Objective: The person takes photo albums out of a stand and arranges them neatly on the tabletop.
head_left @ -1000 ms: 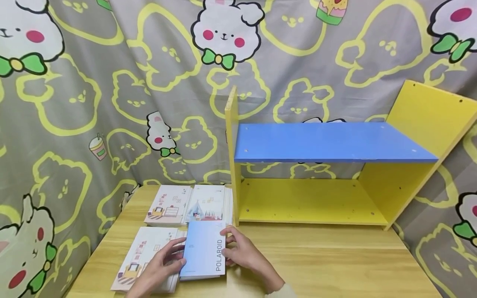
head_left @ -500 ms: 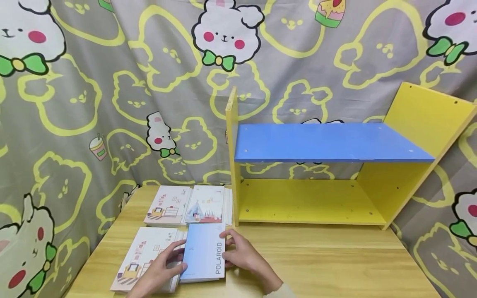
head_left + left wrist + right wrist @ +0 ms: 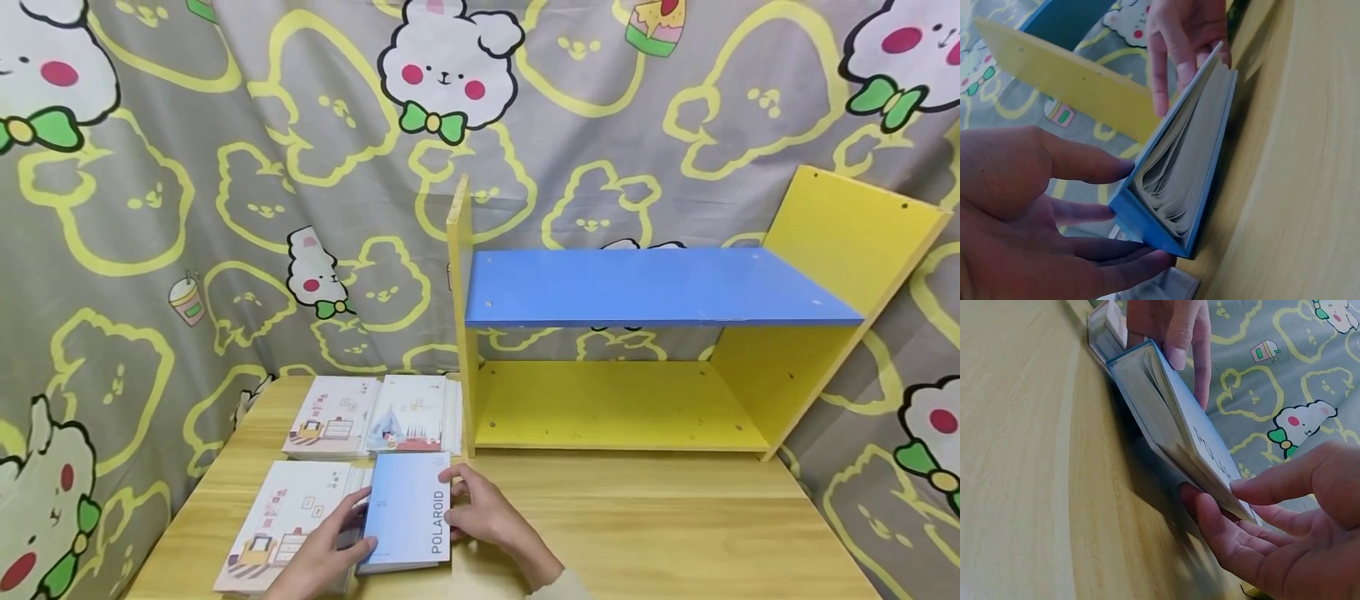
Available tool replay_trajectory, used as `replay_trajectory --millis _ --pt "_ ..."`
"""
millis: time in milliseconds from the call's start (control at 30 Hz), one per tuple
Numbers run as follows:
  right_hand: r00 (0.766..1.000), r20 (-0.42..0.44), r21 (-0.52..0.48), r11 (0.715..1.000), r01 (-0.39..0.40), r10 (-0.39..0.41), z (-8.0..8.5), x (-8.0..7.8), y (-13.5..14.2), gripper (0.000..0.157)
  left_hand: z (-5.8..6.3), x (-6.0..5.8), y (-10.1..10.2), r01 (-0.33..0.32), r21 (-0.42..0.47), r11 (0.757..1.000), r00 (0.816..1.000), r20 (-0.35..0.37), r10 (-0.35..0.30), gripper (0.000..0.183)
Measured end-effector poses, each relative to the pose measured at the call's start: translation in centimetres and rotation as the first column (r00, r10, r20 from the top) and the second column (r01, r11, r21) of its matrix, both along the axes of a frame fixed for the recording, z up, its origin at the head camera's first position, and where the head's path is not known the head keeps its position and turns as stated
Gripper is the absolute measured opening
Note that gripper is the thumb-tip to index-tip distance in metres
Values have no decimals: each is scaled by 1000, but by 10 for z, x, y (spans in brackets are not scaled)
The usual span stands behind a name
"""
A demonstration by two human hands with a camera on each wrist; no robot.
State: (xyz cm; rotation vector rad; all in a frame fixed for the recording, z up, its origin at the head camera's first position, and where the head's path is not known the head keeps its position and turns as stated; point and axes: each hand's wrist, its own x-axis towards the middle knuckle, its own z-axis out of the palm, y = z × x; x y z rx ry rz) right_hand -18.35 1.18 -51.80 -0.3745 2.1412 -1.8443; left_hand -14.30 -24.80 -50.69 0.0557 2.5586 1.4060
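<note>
A blue photo album (image 3: pixel 405 510) lettered POLAROID is held between both hands at the front of the table, cover up. My left hand (image 3: pixel 324 546) grips its spine, with the thumb near the cover's edge and the fingers at the spine and underside, as the left wrist view shows. At the opposite edge, my right hand (image 3: pixel 487 515) pinches the album, thumb on the cover and fingers beneath. The right wrist view shows the album (image 3: pixel 1166 412) tilted off the wood, its page edges visible and the cover slightly parted.
White illustrated albums lie left: one pile (image 3: pixel 288 500) partly behind my left hand, others (image 3: pixel 330 412) behind it, and a tent-picture one (image 3: pixel 408 408) against the shelf's side. A yellow shelf unit (image 3: pixel 600 404) with a blue board (image 3: pixel 645 283) stands at the back right. Patterned curtain (image 3: pixel 345 208) surrounds the table.
The album has come down slightly toward the table's front, with both hands keeping the same hold. The head view has shifted a little, so the whole scene sits slightly farther left.
</note>
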Motion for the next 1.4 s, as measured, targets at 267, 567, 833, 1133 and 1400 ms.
replay_trajectory --millis 267,567,833,1133,1400 --pt "1000 25 -10 1000 -13 13 -5 2 -1 50 -5 1 1 19 -24 1000 1000 23 -18 75" --pt "1000 20 52 999 -15 14 -8 6 -1 47 -9 6 -1 54 40 998 998 42 -55 78" --pt "990 -143 217 976 20 11 1 3 2 40 -3 3 8 -45 -38 998 999 2 45 74" --pt "983 -173 274 962 -7 56 9 2 6 33 0 -1 10 -60 -70 996 998 -1 60 71" --pt "976 -206 300 954 -2 67 8 -1 16 25 3 -8 8 -74 -56 996 992 -109 68 59"
